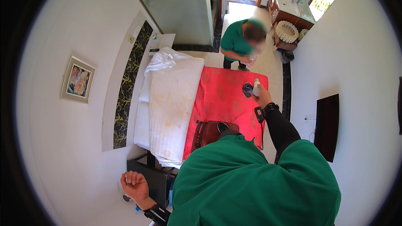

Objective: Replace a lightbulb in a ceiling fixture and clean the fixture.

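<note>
A white light bulb (256,88) with its screw base pointing away from me is held in my right hand (263,96), above the far right part of a red bed cover (220,91). Beside the bulb, a small dark cloth item (247,90) lies on the red cover. My left hand (136,187) is off to the lower left with its fingers loosely curled and nothing seen in it, near a dark table (157,179). Beneath me stands a chair with a dark red seat (209,135), and one dark shoe (223,127) shows on it.
Past the bed's far edge a person in a green shirt (234,37) bends over something in their hands. A stained white sheet (171,100) covers the bed's left part. A television (326,127) hangs on the right wall; a washbasin counter (287,3) stands far right.
</note>
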The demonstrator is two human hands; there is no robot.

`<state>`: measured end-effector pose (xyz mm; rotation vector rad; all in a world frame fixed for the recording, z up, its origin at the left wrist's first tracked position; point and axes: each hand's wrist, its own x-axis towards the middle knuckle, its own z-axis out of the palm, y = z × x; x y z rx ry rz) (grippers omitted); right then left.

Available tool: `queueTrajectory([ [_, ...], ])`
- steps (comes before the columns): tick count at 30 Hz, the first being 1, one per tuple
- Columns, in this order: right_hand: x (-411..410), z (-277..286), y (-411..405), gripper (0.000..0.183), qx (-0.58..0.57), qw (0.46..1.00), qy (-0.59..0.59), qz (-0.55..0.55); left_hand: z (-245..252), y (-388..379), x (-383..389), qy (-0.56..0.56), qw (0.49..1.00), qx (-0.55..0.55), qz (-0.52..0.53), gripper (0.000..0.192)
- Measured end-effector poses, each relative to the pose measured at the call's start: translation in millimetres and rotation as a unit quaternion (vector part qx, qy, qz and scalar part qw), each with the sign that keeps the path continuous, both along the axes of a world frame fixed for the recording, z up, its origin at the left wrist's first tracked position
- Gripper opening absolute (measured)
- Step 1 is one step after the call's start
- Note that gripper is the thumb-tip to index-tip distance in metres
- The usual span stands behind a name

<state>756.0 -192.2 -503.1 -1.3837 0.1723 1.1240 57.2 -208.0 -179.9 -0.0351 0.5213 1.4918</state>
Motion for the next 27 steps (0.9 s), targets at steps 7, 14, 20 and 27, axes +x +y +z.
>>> queueTrajectory([
  [7,6,22,5,0.042,0.023,1.000,0.004,-0.012,-2,-1,1,-0.004,1.000,0.003,0.002,0.026],
  [14,27,32,13,0.040,0.050,0.998,-0.042,-0.018,-2,-4,1,0.002,1.000,-0.002,0.012,0.025],
  [20,40,26,17,0.036,0.057,0.989,-0.124,-0.060,-4,-7,-3,0.015,1.000,0.003,0.003,0.019],
  [27,50,22,22,0.035,0.048,0.990,-0.117,-0.067,-6,-9,-7,0.016,1.000,0.004,0.001,0.019],
])
